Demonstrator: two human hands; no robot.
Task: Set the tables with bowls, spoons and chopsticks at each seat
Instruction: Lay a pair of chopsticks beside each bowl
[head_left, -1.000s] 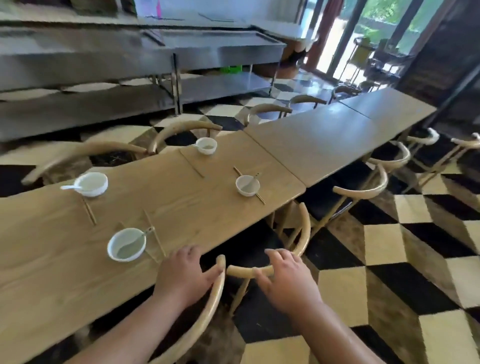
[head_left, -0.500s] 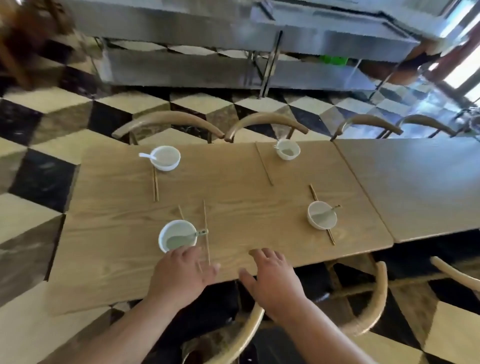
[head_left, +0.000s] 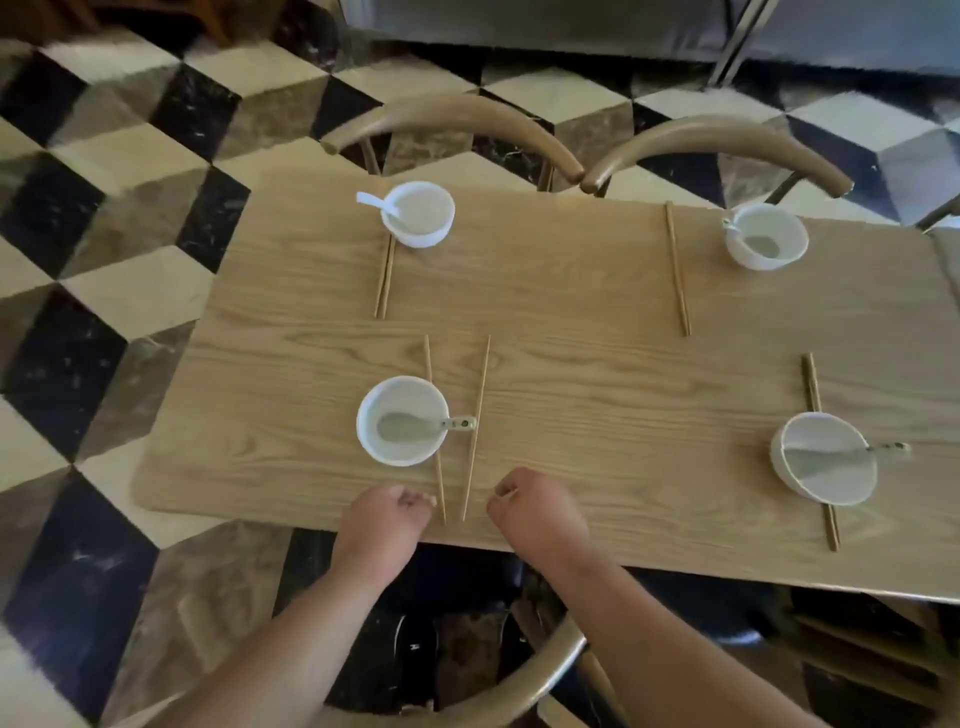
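The wooden table (head_left: 597, 374) carries a white bowl with a spoon at each seat. In the near left bowl (head_left: 402, 395) lies a grey spoon (head_left: 415, 426), and its two chopsticks (head_left: 478, 415) lie splayed apart, one running under the bowl's right side. My left hand (head_left: 387, 514) and my right hand (head_left: 535, 506) rest at the table's near edge, either side of those chopsticks' near ends, fingers curled and holding nothing. The far left bowl (head_left: 418, 213), far right bowl (head_left: 766, 236) and tilted near right bowl (head_left: 826, 460) each have chopsticks beside or under them.
Two curved wooden chair backs (head_left: 452, 117) (head_left: 717, 143) stand at the far side. Another chair (head_left: 545, 675) is right below my arms. A steel counter (head_left: 571, 26) runs along the back. A second table's edge (head_left: 948, 260) adjoins on the right, above checkered floor.
My view swung from the table row down onto this one table. Both hands left the chair back, came over the table's near edge, and their fingers curled in.
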